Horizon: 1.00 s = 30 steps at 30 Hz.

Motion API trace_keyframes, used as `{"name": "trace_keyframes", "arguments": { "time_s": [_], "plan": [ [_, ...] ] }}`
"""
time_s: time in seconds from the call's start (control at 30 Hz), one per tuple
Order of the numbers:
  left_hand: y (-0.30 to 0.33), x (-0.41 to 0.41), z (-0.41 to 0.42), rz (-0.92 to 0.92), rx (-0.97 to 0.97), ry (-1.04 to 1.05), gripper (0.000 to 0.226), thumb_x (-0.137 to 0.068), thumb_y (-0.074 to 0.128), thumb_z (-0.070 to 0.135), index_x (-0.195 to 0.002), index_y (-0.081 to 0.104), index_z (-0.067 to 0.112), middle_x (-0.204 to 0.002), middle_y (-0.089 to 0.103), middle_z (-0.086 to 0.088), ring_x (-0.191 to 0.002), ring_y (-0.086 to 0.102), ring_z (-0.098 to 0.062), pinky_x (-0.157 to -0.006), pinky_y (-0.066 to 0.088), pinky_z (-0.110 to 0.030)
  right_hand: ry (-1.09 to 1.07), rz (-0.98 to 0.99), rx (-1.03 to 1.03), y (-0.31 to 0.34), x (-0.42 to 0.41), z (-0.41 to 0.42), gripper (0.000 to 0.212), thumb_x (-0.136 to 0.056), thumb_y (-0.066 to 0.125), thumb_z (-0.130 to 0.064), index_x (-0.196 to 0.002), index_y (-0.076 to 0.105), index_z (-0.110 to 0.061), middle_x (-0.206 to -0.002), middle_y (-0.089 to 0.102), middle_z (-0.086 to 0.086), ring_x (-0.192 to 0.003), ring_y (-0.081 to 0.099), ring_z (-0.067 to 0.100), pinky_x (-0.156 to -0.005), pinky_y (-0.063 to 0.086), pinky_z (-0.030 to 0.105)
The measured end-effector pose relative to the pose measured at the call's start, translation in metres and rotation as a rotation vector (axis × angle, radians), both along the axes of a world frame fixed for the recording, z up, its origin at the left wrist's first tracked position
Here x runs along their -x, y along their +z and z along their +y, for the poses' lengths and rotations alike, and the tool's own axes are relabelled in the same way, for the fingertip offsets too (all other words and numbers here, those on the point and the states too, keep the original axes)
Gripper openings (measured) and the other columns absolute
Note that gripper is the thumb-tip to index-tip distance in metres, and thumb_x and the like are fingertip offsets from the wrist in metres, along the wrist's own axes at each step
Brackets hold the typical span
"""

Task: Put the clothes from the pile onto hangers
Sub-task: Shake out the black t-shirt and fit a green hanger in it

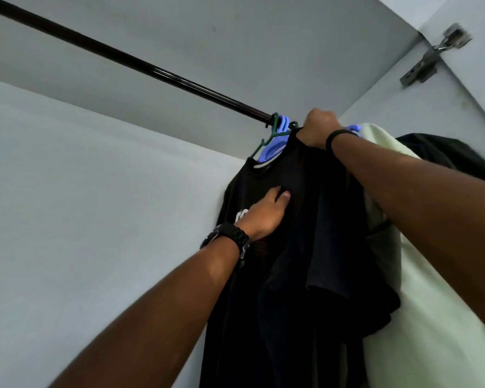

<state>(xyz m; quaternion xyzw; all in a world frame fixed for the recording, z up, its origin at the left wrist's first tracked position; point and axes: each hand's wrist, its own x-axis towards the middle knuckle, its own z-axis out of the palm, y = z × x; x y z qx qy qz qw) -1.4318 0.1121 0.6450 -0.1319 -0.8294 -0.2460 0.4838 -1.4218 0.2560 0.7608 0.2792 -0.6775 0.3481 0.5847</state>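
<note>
Hanging black cotton T-shirt (305,219) on dark metal rail (123,56).
Right hand (318,130), twelve o'clock, clenched round its top, seating hook; left hand (263,212) flat, steadying.

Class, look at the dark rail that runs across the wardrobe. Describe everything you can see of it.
The rail is a thin, round bar, dark brown to black with a glossy shine, probably metal. It runs from the upper left corner down toward the right, under the wardrobe's pale top panel. A green hanger and a blue hanger hook over it near its right end. There the right hand, gripping the top of a black shirt, hides the rest.
</note>
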Motion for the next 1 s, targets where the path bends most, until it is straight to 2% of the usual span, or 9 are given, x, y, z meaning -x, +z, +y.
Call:
{"name": "trace_keyframes", "arguments": {
  "time_s": [0.17, 0.3, 0.37, 0.53, 0.67, 0.77, 0.83, 0.93, 1.0],
  "plan": [
    [-0.002, -0.009, 0.02, 0.01, -0.069, -0.106, 0.056, -0.1, 0.032, 0.047, -0.149, 0.027, 0.021, -0.15, 0.038, -0.003, -0.137, 0.036, -0.02, -0.116, 0.025, -0.039, 0.299, -0.173, 0.067, -0.035, 0.017, 0.029, 0.046, -0.073, 0.078, -0.017, -0.113, 0.061, -0.001, -0.114, 0.063, 0.014, -0.108, 0.058, 0.029, -0.092, 0.049, 0.036],
    [-0.01, -0.027, 0.048, 0.006, -0.106, -0.188, 0.06, -0.097, 0.032, 0.051, -0.15, 0.024, 0.023, -0.151, 0.035, -0.001, -0.138, 0.035, -0.018, -0.116, 0.027, -0.041, 0.606, -0.196, 0.156, -0.057, 0.009, 0.062, 0.015, -0.075, 0.073, -0.008, -0.09, 0.068, -0.006, -0.097, 0.07, 0.013, -0.089, 0.068, 0.028, -0.085, 0.056, 0.043],
    [-0.013, -0.035, 0.06, 0.013, -0.128, -0.176, 0.056, -0.099, 0.033, 0.048, -0.15, 0.023, 0.025, -0.152, 0.034, 0.001, -0.138, 0.035, -0.019, -0.116, 0.027, -0.042, 0.643, -0.215, 0.119, -0.069, 0.006, 0.075, 0.016, -0.076, 0.072, -0.006, -0.091, 0.068, -0.008, -0.097, 0.07, 0.012, -0.087, 0.068, 0.027, -0.084, 0.057, 0.041],
    [-0.038, -0.059, 0.1, -0.081, -0.155, -0.086, 0.052, -0.101, 0.034, 0.043, -0.149, 0.026, 0.025, -0.146, 0.042, -0.007, -0.133, 0.042, -0.026, -0.109, 0.034, -0.041, 0.554, -0.358, -0.116, -0.111, -0.008, 0.103, 0.047, -0.075, 0.075, -0.009, -0.119, 0.058, -0.006, -0.109, 0.066, 0.009, -0.1, 0.064, 0.025, -0.089, 0.053, 0.038],
    [-0.081, -0.085, 0.136, -0.118, -0.244, -0.097, 0.048, -0.102, 0.037, 0.033, -0.148, 0.028, 0.024, -0.14, 0.047, -0.002, -0.126, 0.048, -0.021, -0.104, 0.039, -0.035, 0.495, -0.268, -0.026, -0.171, -0.029, 0.124, 0.055, -0.078, 0.073, -0.016, -0.126, 0.046, -0.011, -0.104, 0.057, 0.004, -0.099, 0.054, 0.021, -0.079, 0.042, 0.026],
    [-0.12, -0.108, 0.162, -0.103, -0.338, -0.069, 0.045, -0.101, 0.039, 0.026, -0.146, 0.033, 0.024, -0.122, 0.058, -0.003, -0.108, 0.059, -0.021, -0.087, 0.047, -0.033, 0.506, -0.194, 0.044, -0.226, -0.045, 0.132, 0.062, -0.08, 0.071, -0.014, -0.134, 0.041, -0.015, -0.124, 0.048, 0.011, -0.115, 0.047, 0.029, -0.091, 0.035, 0.024],
    [-0.151, -0.13, 0.181, -0.091, -0.398, -0.022, 0.044, -0.1, 0.039, 0.023, -0.144, 0.035, 0.025, -0.121, 0.061, -0.004, -0.108, 0.061, -0.021, -0.087, 0.049, -0.034, 0.605, -0.196, 0.098, -0.267, -0.059, 0.137, 0.056, -0.083, 0.068, -0.011, -0.133, 0.045, -0.017, -0.129, 0.041, 0.009, -0.12, 0.041, 0.026, -0.095, 0.03, 0.018],
    [-0.194, -0.165, 0.209, -0.061, -0.453, 0.014, 0.043, -0.099, 0.039, 0.017, -0.142, 0.038, 0.023, -0.119, 0.061, -0.001, -0.105, 0.062, -0.017, -0.093, 0.051, -0.036, 0.777, -0.266, 0.123, -0.319, -0.083, 0.145, 0.038, -0.085, 0.064, -0.006, -0.121, 0.056, -0.015, -0.119, 0.046, 0.002, -0.111, 0.051, 0.019, -0.093, 0.039, 0.016],
    [-0.227, -0.193, 0.229, -0.033, -0.521, 0.055, 0.042, -0.099, 0.038, 0.013, -0.139, 0.04, 0.022, -0.116, 0.062, -0.001, -0.101, 0.063, -0.016, -0.091, 0.052, -0.035, 0.918, -0.369, 0.128, -0.353, -0.103, 0.153, 0.029, -0.085, 0.06, 0.0, -0.112, 0.062, -0.012, -0.108, 0.054, -0.001, -0.094, 0.058, 0.01, -0.079, 0.041, 0.004]
  ]
}}
